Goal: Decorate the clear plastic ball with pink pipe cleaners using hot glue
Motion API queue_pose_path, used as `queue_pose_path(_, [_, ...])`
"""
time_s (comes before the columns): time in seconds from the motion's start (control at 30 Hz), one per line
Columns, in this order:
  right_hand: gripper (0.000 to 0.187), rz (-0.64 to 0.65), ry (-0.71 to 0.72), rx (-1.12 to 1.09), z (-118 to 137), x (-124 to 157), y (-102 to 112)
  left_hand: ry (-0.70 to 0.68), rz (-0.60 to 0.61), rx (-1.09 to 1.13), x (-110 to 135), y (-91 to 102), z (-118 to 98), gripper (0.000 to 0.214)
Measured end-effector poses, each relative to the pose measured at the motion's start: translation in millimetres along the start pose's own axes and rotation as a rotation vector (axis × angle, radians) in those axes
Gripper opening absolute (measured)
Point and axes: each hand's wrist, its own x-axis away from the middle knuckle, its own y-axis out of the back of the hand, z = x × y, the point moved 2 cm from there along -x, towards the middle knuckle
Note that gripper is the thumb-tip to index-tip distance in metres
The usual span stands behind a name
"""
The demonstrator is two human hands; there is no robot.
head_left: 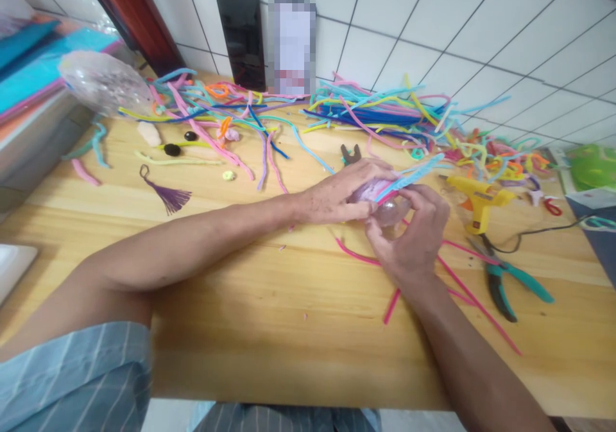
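Both my hands meet over the middle of the wooden table (269,303). My left hand (337,196) is closed over a small clear ball (387,212) wrapped in pale pink fuzzy wire. My right hand (414,233) cups the ball from below, fingers curled around it. A light blue pipe cleaner (414,172) sticks out from between the hands, up and to the right. Pink pipe cleaners (462,284) lie on the table under my right wrist.
Heaps of coloured pipe cleaners (385,114) cover the far table. A yellow glue gun (479,199) and teal pliers (510,278) lie to the right. A purple tassel (168,194), a clear bag (103,82) and a dark phone (243,31) against the tiled wall sit left and behind.
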Motion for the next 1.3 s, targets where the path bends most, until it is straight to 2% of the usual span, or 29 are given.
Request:
queue_pose_path(0.2, [0.066, 0.002, -0.033, -0.023, -1, -1, -1, 0.046, -0.032, 0.002, 0, -3.6, 1, 0.082])
queue_pose_path(0.43, [0.062, -0.030, -0.009, 0.011, 2, -4, 0, -0.027, -0.090, -0.006, -4, -9.8, -4, 0.073])
queue_pose_path(0.53, [0.066, -0.045, 0.024, 0.016, 2, -3, 0, 0.034, -0.099, 0.009, -5, -13.0, -8, 0.078])
queue_pose_path(0.67, [0.068, 0.008, -0.025, 0.009, 0, -2, -2, 0.108, -0.128, 0.046, -5, -17.2, -14, 0.083])
queue_pose_path(0.77, [0.070, -0.013, 0.001, -0.009, -1, -1, -3, 0.153, -0.152, 0.056, -5, -19.2, -16, 0.091])
queue_pose_path(0.87, [0.069, -0.025, 0.010, 0.008, -1, -1, -5, 0.192, -0.177, 0.045, -6, -20.8, -14, 0.088])
queue_pose_path(1.03, [0.075, -0.042, 0.045, 0.013, 1, -3, -4, 0.151, -0.219, 0.060, -6, -23.0, -10, 0.077])
queue_pose_path(1.17, [0.079, -0.067, 0.073, -0.004, 3, -5, -3, 0.111, -0.242, 0.072, -6, -23.7, -7, 0.076])
queue_pose_path(1.3, [0.076, -0.049, 0.043, -0.021, -1, -5, -2, 0.135, -0.257, 0.107, -5, -23.5, -7, 0.077])
